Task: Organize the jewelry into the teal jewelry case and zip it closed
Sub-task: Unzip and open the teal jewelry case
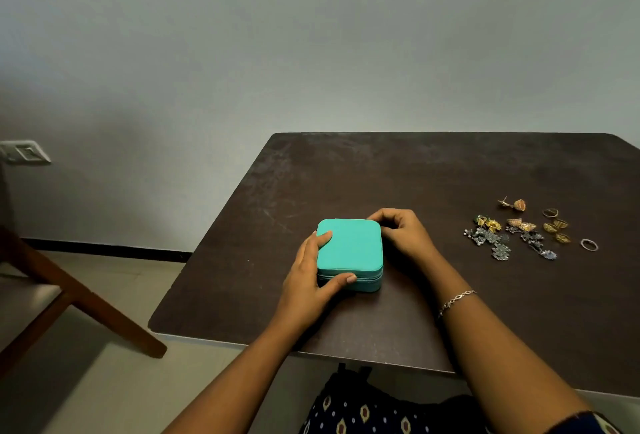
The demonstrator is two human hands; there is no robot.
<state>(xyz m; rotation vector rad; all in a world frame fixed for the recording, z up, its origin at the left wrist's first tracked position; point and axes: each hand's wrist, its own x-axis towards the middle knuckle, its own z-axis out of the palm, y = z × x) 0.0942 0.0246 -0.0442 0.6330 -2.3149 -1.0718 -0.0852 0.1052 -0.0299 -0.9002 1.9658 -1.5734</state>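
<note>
Where the floor showed at the left, a wooden chair [79, 295] stood beside the dark table [346, 170]. The closed teal jewelry case [349, 250] lay flat near the table's front edge. The left hand [311, 274] gripped its left side, with the forefinger on the lid and the thumb along the front zipper line. The right hand [403, 232] had its fingers curled together at the case's far right corner, touching it; whatever they pinched was hidden. A bracelet [457, 300] circled that wrist. Well to the right lay the loose jewelry [519, 234], with a ring [588, 245] outermost.
</note>
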